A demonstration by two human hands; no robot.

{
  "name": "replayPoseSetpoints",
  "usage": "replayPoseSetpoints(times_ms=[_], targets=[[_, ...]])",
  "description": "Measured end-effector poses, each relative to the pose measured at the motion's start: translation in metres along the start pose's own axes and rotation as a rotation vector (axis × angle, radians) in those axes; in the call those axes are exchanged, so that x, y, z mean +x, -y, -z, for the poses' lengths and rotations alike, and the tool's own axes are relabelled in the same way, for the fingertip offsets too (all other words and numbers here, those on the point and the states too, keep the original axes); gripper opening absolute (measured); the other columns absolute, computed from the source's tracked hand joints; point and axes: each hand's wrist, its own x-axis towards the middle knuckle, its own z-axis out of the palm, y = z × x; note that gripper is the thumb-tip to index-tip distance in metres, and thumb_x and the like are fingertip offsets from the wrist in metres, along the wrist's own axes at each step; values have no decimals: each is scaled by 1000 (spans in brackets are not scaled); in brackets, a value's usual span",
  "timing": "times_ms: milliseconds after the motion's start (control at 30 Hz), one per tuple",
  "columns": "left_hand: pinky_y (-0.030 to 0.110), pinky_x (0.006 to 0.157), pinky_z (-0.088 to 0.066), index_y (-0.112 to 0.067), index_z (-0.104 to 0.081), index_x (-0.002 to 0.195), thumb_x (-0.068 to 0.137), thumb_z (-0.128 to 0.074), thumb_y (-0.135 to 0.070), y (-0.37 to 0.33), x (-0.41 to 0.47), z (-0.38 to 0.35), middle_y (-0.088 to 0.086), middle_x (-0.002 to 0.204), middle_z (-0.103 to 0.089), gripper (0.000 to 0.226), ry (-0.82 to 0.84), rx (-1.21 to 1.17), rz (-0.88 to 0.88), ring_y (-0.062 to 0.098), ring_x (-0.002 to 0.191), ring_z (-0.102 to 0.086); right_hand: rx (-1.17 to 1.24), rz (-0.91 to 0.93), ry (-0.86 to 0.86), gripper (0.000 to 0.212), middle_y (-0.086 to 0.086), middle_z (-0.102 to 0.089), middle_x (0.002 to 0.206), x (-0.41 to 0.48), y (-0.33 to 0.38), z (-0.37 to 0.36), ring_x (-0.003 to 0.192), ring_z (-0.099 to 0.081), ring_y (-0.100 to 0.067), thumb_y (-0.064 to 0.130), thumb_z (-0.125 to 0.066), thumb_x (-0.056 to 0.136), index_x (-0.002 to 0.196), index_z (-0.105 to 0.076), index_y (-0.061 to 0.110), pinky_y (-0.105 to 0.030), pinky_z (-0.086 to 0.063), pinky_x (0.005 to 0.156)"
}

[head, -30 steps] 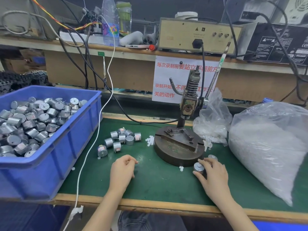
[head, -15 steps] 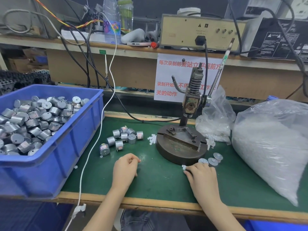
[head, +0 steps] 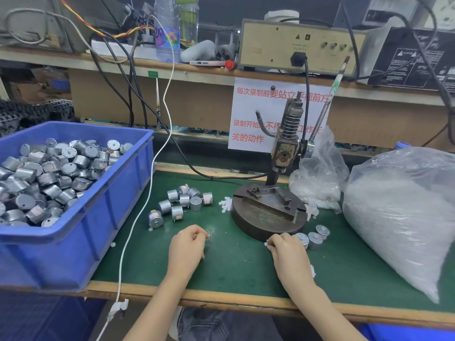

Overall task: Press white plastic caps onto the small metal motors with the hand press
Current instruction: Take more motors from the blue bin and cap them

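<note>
- Only two arms and a strip of lap are showing from the person.
- left hand (head: 187, 247) is showing bare, fingertips to wrist.
- right hand (head: 286, 253) is showing bare too; the nails are reading too small to tell.
- left forearm (head: 157, 308) is running bare down to the bottom of the view.
- right forearm (head: 320, 308) is running bare the same way.
- Person is wearing faded grey-blue denim trousers (head: 221, 323), showing below the near edge of the bench (head: 234, 297) between the two forearms, with the fabric creasing and folding.

green bench mat (head: 236, 264), blue motor bin (head: 81, 232), loose motors (head: 183, 201), hand press (head: 269, 212), cap bags (head: 403, 212)
</note>
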Motion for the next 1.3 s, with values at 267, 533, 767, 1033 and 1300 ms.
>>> replayPoseSetpoints(times_ms=[267,533,767,1033,1300], targets=[[27,55,-40,-23,-61,67,84,-45,-6,2,1,-1,1,39,-51,29,-6,2,-10,14,46,-49,346,99,-88,8,-10,-61,92,-6,24,5,79,-60,-27,0,-65,83,90,-65,1,-23,-38,70],[29,60,-36,-15,-63,73,83,-47,1,2,5,0,3,64,-63,25,-252,-113,8,21,68,-58,387,339,16,18,-13,-59,106,27,93,-18,100,-56,-26,7,-52,91,105,-63,2,-29,-40,87],[34,80,-37,-1,-64,82,83,-47,7,5,11,-1,13,89,-63,19,-366,-87,-2,29,91,-53,243,474,103,23,-13,-56,111,39,112,-34,104,-50,-28,6,-41,95,108,-59,2,-35,-38,87],[37,82,-39,-1,-63,84,83,-47,6,6,11,-1,12,89,-58,18,-345,-50,-2,32,93,-52,364,477,66,24,-13,-64,106,32,104,-34,101,-57,-27,3,-48,92,108,-65,2,-32,-40,90],[33,81,-38,1,-63,85,82,-46,10,6,9,-2,5,86,-53,20,-335,-1,-48,32,92,-51,527,327,-30,25,-8,-62,107,48,115,-25,102,-55,-21,7,-47,94,113,-62,6,-24,-40,85]])
